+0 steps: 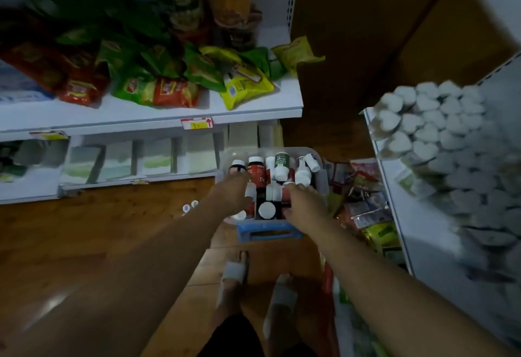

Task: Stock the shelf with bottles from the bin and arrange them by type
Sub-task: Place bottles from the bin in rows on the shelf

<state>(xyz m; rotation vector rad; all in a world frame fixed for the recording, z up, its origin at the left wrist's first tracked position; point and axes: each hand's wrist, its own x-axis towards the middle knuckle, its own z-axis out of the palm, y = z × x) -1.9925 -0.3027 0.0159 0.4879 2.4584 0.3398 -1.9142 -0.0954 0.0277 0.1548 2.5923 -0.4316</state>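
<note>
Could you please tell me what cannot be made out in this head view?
Head view throughout.
left hand: grip unclear, fingers hidden under its own back.
right hand: likewise, fingertips buried among the bottles.
red bottle: label blurred, unreadable.
bin: floor covered by bottles and both hands.

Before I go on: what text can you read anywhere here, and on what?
"F", rest hidden: red-label bottle.
Red up-arrow, writing blurred: shelf price tag.
Too blurred to read: green-label bottle, snack packets.
</note>
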